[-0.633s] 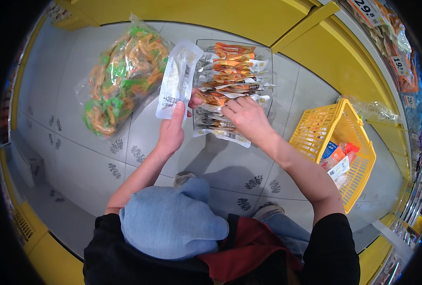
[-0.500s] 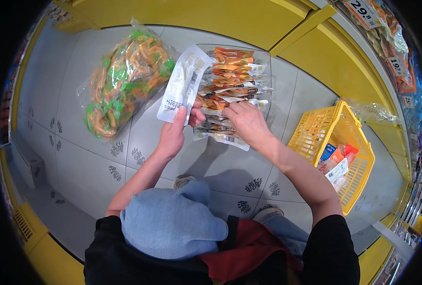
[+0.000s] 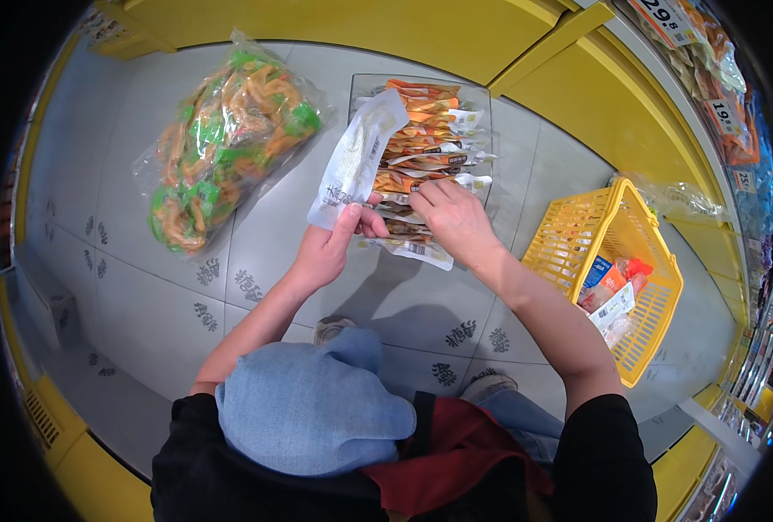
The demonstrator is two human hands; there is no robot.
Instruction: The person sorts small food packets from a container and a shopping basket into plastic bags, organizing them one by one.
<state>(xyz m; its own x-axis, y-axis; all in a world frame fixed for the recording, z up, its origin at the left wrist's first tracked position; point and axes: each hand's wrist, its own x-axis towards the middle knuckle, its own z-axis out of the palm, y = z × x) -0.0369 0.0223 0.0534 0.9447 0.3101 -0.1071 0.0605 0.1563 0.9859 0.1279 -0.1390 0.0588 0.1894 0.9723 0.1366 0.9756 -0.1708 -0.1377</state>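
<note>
My left hand grips a long white-backed snack packet by its lower end, thumb on top. The packet slants up and to the right, its upper end over the left edge of a clear plastic tray. A row of upright snack packets, orange and white, fills that tray. At the near part of the row, my right hand has its fingers closed on the packets' upper edges. Its fingertips are partly hidden, so how many packets it pinches does not show.
A large clear bag of orange-and-green packaged snacks lies on the tiled floor at left. A yellow basket holding several packages stands at right. Yellow cabinet fronts border the far side; stocked shelves rise at far right.
The packet in my left hand has shifted slightly right and leans further over the tray. My right hand stays at nearly the same place on the row.
</note>
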